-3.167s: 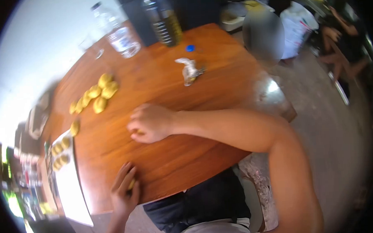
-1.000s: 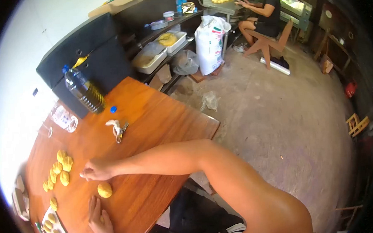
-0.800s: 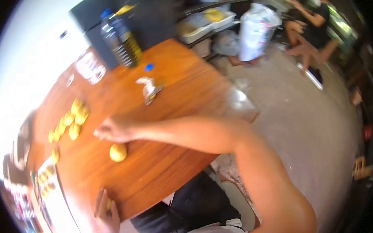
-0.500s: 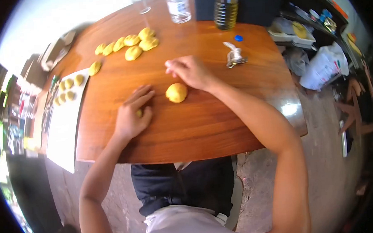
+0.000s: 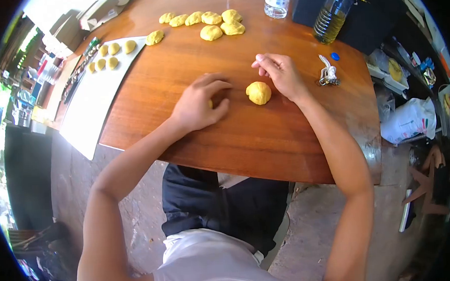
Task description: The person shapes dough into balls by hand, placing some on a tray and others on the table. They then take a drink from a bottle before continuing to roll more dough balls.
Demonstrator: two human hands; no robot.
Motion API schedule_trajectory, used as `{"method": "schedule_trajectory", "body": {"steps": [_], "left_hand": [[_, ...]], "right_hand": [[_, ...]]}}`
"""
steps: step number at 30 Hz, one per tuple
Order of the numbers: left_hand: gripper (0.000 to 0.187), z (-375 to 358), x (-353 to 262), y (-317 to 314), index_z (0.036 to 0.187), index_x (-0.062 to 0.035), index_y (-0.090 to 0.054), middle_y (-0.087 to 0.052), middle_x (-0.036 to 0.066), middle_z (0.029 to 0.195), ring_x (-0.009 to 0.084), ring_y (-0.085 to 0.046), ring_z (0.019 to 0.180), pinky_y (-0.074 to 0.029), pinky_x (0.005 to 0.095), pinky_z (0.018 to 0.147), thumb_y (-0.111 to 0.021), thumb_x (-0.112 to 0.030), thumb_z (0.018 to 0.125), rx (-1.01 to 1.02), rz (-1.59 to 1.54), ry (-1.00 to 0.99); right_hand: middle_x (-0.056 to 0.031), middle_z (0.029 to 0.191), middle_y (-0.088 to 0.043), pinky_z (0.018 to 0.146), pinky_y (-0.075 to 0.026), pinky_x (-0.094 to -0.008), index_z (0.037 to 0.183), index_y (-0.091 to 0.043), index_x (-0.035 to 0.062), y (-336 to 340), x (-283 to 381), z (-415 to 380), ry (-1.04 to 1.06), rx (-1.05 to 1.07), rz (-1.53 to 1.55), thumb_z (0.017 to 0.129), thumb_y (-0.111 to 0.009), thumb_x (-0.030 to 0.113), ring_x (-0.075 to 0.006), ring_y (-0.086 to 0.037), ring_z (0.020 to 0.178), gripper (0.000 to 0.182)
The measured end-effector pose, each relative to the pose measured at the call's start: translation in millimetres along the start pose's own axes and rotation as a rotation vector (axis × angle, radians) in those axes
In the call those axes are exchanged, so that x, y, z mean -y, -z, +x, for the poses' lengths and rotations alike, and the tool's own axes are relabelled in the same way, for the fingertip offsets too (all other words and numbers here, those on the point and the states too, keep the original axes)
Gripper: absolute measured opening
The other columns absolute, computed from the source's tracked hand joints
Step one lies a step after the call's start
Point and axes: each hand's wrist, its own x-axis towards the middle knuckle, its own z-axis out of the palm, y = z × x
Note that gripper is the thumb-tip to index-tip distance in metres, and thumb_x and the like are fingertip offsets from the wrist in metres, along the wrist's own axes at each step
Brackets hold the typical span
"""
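Observation:
Under my left hand [image 5: 200,102], whose fingers curl down over the wooden table [image 5: 235,150], a bit of yellow dough shows between thumb and fingers. A round yellow dough ball [image 5: 259,93] lies on the table between my hands. Just above and right of it is my right hand [image 5: 281,76], fingers bent together near the thumb; what they hold, if anything, is too small to make out. Several yellow dough lumps [image 5: 211,33] lie at the far side, with a single lump [image 5: 154,38] left of them.
A white sheet [image 5: 93,104] with several small flattened dough pieces [image 5: 130,46] is at the left. Toward the back stand a clear bottle [image 5: 277,0] and an oil bottle [image 5: 333,15]. A blue cap [image 5: 335,56] and a white cord [image 5: 327,71] with metal parts lie at the right.
The view has turned, so the table's contents appear shifted right. My left hand still covers the small dough piece, and my right hand stays near the dough ball, its fingers slightly more curled.

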Motion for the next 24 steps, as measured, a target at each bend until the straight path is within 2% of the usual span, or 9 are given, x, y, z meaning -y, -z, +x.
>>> {"method": "schedule_trajectory", "body": {"steps": [2, 5, 6, 7, 9, 11, 16, 22, 24], "left_hand": [[0.024, -2.0, -10.8, -5.5, 0.107, -0.0003, -0.070, -0.067, 0.018, 0.122, 0.0378, -0.065, 0.114, -0.054, 0.0438, 0.099, -0.072, -0.008, 0.085, 0.031, -0.081, -0.123], [0.019, -35.2, -28.9, 16.5, 0.102, -0.0022, -0.067, -0.064, 0.017, 0.111, 0.0377, -0.062, 0.105, -0.053, 0.0447, 0.094, -0.073, -0.008, 0.085, 0.130, 0.007, -0.023], [0.018, -46.7, -22.6, 21.1, 0.100, -0.0036, -0.065, -0.058, 0.016, 0.103, 0.0377, -0.058, 0.100, -0.052, 0.0462, 0.092, -0.074, -0.008, 0.085, 0.076, 0.015, -0.098], [0.018, -49.9, -15.0, 28.5, 0.100, -0.0036, -0.065, -0.058, 0.016, 0.103, 0.0377, -0.058, 0.100, -0.052, 0.0462, 0.092, -0.074, -0.008, 0.085, 0.085, 0.014, -0.099], [0.021, -50.7, -2.4, 40.2, 0.103, -0.0043, -0.066, -0.057, 0.016, 0.102, 0.0387, -0.057, 0.101, -0.050, 0.0470, 0.093, -0.074, -0.011, 0.085, 0.076, 0.108, -0.011], [0.022, -33.2, 12.7, 36.0, 0.102, -0.0045, -0.065, -0.057, 0.017, 0.101, 0.0390, -0.056, 0.102, -0.049, 0.0471, 0.094, -0.075, -0.013, 0.085, 0.077, 0.123, 0.011], [0.020, 17.9, -1.2, -8.6, 0.099, -0.0040, -0.062, -0.057, 0.016, 0.104, 0.0385, -0.056, 0.102, -0.049, 0.0470, 0.092, -0.074, -0.013, 0.086, 0.106, -0.057, -0.175], [0.017, -54.1, -32.8, 20.5, 0.099, -0.0034, -0.064, -0.058, 0.015, 0.105, 0.0375, -0.057, 0.100, -0.050, 0.0458, 0.092, -0.073, -0.010, 0.087, 0.097, 0.022, -0.116], [0.016, -61.4, -23.5, 31.2, 0.098, -0.0031, -0.064, -0.059, 0.015, 0.105, 0.0372, -0.057, 0.099, -0.050, 0.0456, 0.092, -0.074, -0.009, 0.087, 0.070, 0.109, -0.092]], "right_hand": [[-0.0001, 0.077, -0.062, 0.073, -0.046, -0.0273, 0.096, -0.076, 0.0003, 0.5, 2.8, -2.8, -0.017, 0.002, 0.002, 0.109, -0.058, 0.036, -0.0085, -0.055, 0.077, 0.042], [-0.0003, 0.077, -0.062, 0.074, -0.046, -0.0274, 0.096, -0.076, 0.0003, -0.7, 5.3, -2.7, -0.029, -0.015, 0.000, 0.109, -0.058, 0.036, -0.0086, -0.055, 0.077, 0.042], [-0.0003, 0.077, -0.063, 0.075, -0.046, -0.0275, 0.096, -0.075, 0.0002, -1.1, 4.2, -3.2, -0.025, -0.013, -0.018, 0.109, -0.058, 0.036, -0.0086, -0.056, 0.078, 0.042], [-0.0003, 0.077, -0.063, 0.075, -0.046, -0.0275, 0.096, -0.075, 0.0002, -1.1, 1.4, -2.6, -0.030, -0.018, -0.012, 0.109, -0.058, 0.036, -0.0086, -0.056, 0.078, 0.042], [-0.0034, 0.071, -0.064, 0.064, -0.045, -0.0305, 0.091, -0.076, -0.0016, -3.4, -2.1, 1.6, 0.037, -0.031, -0.044, 0.107, -0.061, 0.036, -0.0106, -0.056, 0.068, 0.044], [-0.0032, 0.070, -0.064, 0.063, -0.044, -0.0306, 0.091, -0.076, -0.0017, -5.8, -3.6, 3.2, 0.039, -0.030, -0.031, 0.107, -0.061, 0.036, -0.0106, -0.056, 0.068, 0.044], [-0.0028, 0.070, -0.064, 0.061, -0.044, -0.0312, 0.092, -0.076, -0.0012, -5.4, -0.8, 1.2, 0.050, -0.069, -0.047, 0.107, -0.060, 0.037, -0.0113, -0.056, 0.066, 0.044], [-0.0035, 0.070, -0.066, 0.061, -0.045, -0.0313, 0.092, -0.078, 0.0005, -1.5, 1.7, -2.3, 0.009, -0.061, -0.084, 0.106, -0.061, 0.039, -0.0124, -0.057, 0.064, 0.044], [-0.0018, 0.074, -0.064, 0.068, -0.045, -0.0287, 0.093, -0.076, -0.0007, -0.5, 2.4, 1.2, -0.009, -0.004, -0.077, 0.108, -0.058, 0.038, -0.0100, -0.055, 0.072, 0.045]]}}
